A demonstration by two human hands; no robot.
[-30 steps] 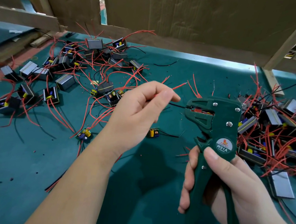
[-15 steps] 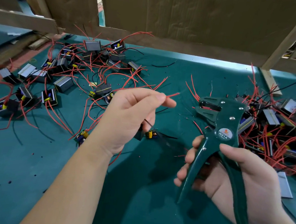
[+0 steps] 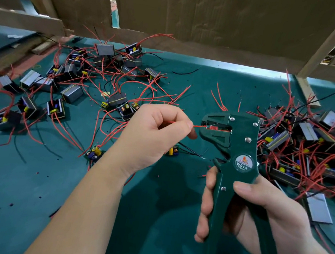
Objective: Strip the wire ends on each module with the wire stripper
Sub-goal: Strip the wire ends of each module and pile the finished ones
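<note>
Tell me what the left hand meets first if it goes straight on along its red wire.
Most likely the wire stripper in the right hand: the left hand points the red wire into its mouth, though depth is unclear.

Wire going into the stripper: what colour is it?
The wire entering the stripper is red; head view shows it best.

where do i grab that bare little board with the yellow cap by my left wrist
Likely from above, pinching the small board across its side edges: it lies flat on the green mat with its components facing up. The left hand would first have to let go of the red wire.
</note>
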